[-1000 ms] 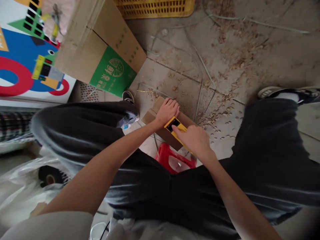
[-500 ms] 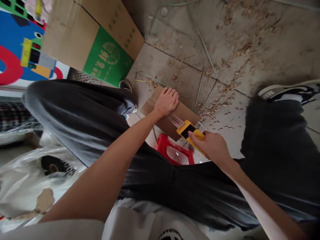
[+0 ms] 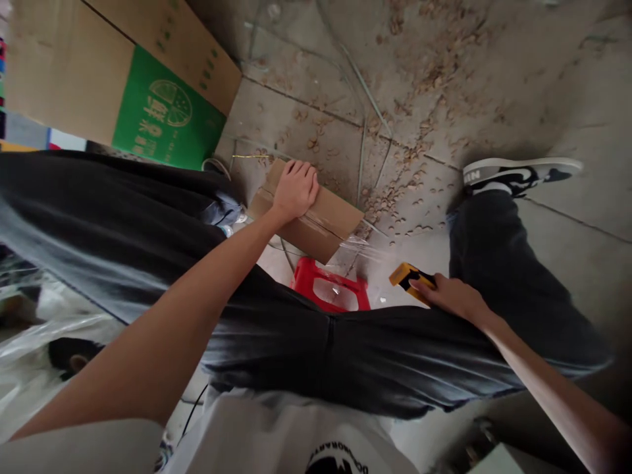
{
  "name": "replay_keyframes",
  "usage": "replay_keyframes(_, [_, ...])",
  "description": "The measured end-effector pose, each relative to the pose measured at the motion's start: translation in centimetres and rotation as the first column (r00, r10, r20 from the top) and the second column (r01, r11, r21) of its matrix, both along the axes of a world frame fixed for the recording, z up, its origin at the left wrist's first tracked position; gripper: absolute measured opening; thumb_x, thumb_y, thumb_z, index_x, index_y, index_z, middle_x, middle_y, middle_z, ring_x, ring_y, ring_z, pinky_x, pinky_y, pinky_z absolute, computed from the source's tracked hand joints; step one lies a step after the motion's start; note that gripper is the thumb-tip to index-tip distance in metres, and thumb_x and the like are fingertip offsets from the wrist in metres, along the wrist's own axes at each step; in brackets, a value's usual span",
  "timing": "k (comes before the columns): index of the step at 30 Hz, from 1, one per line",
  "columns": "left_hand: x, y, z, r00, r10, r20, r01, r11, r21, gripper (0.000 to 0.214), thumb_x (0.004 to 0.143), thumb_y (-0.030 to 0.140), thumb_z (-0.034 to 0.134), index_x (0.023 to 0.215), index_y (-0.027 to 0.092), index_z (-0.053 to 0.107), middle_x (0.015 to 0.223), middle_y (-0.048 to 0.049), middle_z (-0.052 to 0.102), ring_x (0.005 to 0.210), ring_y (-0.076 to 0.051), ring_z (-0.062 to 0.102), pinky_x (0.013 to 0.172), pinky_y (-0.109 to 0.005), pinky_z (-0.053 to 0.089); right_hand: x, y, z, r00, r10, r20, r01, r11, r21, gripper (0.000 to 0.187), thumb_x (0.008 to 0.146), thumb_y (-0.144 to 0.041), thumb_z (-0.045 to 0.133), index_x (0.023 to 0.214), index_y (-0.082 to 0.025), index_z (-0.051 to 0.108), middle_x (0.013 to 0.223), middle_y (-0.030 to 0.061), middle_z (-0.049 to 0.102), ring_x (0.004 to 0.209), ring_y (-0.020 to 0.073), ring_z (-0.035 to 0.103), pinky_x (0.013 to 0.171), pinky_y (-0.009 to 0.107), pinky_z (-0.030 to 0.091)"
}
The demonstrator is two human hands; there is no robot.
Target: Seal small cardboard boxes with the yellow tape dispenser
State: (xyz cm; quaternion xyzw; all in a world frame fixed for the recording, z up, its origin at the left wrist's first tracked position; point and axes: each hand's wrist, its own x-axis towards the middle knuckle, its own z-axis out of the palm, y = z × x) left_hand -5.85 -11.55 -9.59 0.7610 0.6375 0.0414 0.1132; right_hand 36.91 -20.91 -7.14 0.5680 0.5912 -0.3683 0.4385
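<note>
A small brown cardboard box [image 3: 326, 230] lies tilted in front of me, with clear tape [image 3: 363, 249] along its seam. The strip's loose end juts past the box's right edge. My left hand [image 3: 296, 189] presses on the top of the box, fingers together and curled over it. To the lower right, my right hand [image 3: 451, 296] grips a yellow and black tape dispenser [image 3: 411, 282], apart from the box. Below the box a red plastic stool [image 3: 330, 289] shows in part; whether the box rests on it I cannot tell.
A large carton with a green panel [image 3: 168, 112] stands at upper left. Brown flakes [image 3: 419, 151] and strips of strapping [image 3: 365, 85] litter the tiled floor. My shoe [image 3: 518, 174] is at the right. Clear plastic wrapping [image 3: 29, 349] lies at lower left.
My right hand has pulled the tape dispenser off the box, down and to the right, and a loose strip of tape now shows. My left hand stays on the box. The view has shifted right.
</note>
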Motion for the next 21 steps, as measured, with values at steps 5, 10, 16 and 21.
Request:
replay_keyframes(5, [-0.1, -0.1, 0.2, 0.999, -0.017, -0.034, 0.018, 1.000, 0.019, 0.055, 0.103, 0.038, 0.011, 0.105, 0.017, 0.061, 0.112, -0.0137, 0.064, 0.118, -0.027, 0.055, 0.111, -0.048, 0.035, -0.6, 1.0, -2.3, 0.999, -0.039, -0.016, 0.039, 0.999, -0.010, 0.083, 0.090, -0.077, 0.035, 0.121, -0.005, 0.062, 0.113, 0.0282, 0.070, 0.103, 0.0380, 0.068, 0.081, 0.040, 0.047])
replay_keyframes(10, [-0.6, 0.0, 0.2, 1.000, -0.010, -0.024, 0.011, 0.999, 0.034, 0.051, 0.103, 0.038, 0.013, 0.103, 0.018, 0.060, 0.110, -0.0125, 0.064, 0.117, -0.026, 0.056, 0.110, -0.048, 0.037, 1.0, 1.2, -1.7, 0.985, -0.106, -0.136, 0.096, 0.992, -0.077, 0.064, 0.093, -0.066, 0.044, 0.114, -0.009, 0.064, 0.103, 0.0222, 0.073, 0.088, 0.0284, 0.070, 0.074, 0.032, 0.046])
replay_keyframes(16, [-0.7, 0.0, 0.0, 1.000, 0.004, 0.023, -0.005, 0.999, 0.043, 0.050, 0.103, 0.039, 0.016, 0.103, 0.017, 0.061, 0.111, -0.0132, 0.065, 0.119, -0.027, 0.055, 0.110, -0.048, 0.037, 1.9, 1.1, -0.2, 0.948, -0.211, -0.240, 0.189, 0.976, -0.113, 0.047, 0.099, -0.053, 0.036, 0.110, -0.013, 0.059, 0.103, 0.0221, 0.071, 0.089, 0.0254, 0.068, 0.079, 0.031, 0.045])
replay_keyframes(21, [-0.9, 0.0, -0.2, 0.990, 0.053, 0.133, -0.051, 0.999, -0.019, 0.045, 0.101, 0.041, 0.023, 0.103, 0.017, 0.061, 0.118, -0.0161, 0.064, 0.125, -0.030, 0.053, 0.114, -0.051, 0.032, 3.6, 1.1, -0.8, 0.893, -0.288, -0.346, 0.253, 0.957, -0.144, 0.036, 0.099, -0.050, 0.037, 0.108, -0.020, 0.055, 0.105, 0.0171, 0.072, 0.095, 0.0271, 0.068, 0.084, 0.030, 0.047])
